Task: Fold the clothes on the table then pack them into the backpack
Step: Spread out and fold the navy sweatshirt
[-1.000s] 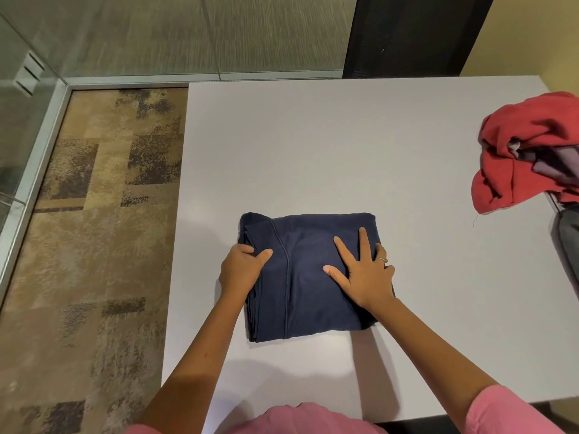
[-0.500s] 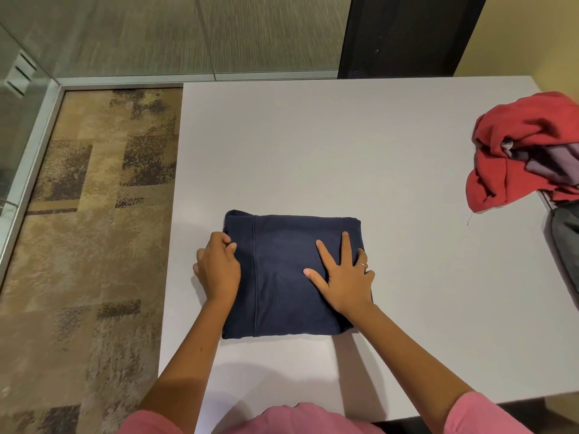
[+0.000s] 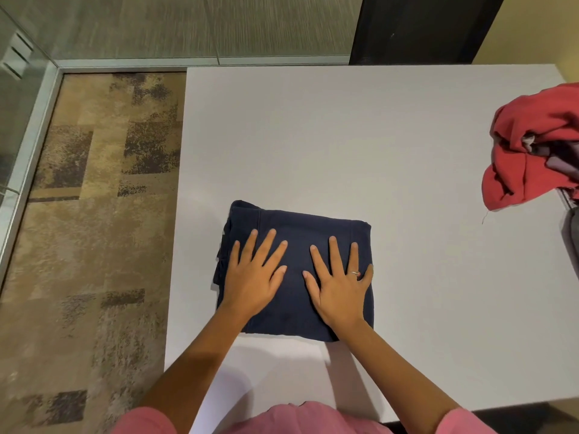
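A navy blue garment (image 3: pixel 300 227), folded into a thick square, lies on the white table (image 3: pixel 344 136) near its front left. My left hand (image 3: pixel 253 277) lies flat on the garment's left half with fingers spread. My right hand (image 3: pixel 340 283), wearing a ring, lies flat on the right half, fingers spread too. A crumpled red garment (image 3: pixel 532 170) with a grey-purple piece (image 3: pixel 557 158) in it sits at the table's right edge. A grey object (image 3: pixel 571 233), perhaps the backpack, shows only as a sliver at the right border.
The table's left edge drops to patterned brown carpet (image 3: pixel 94 214). Glass walls with a metal frame (image 3: pixel 31 136) run along the left and back. A dark panel (image 3: pixel 419 26) stands behind the table.
My left hand let go of the garment's left edge, opened and moved onto its top. My right hand stayed flat on the right half.
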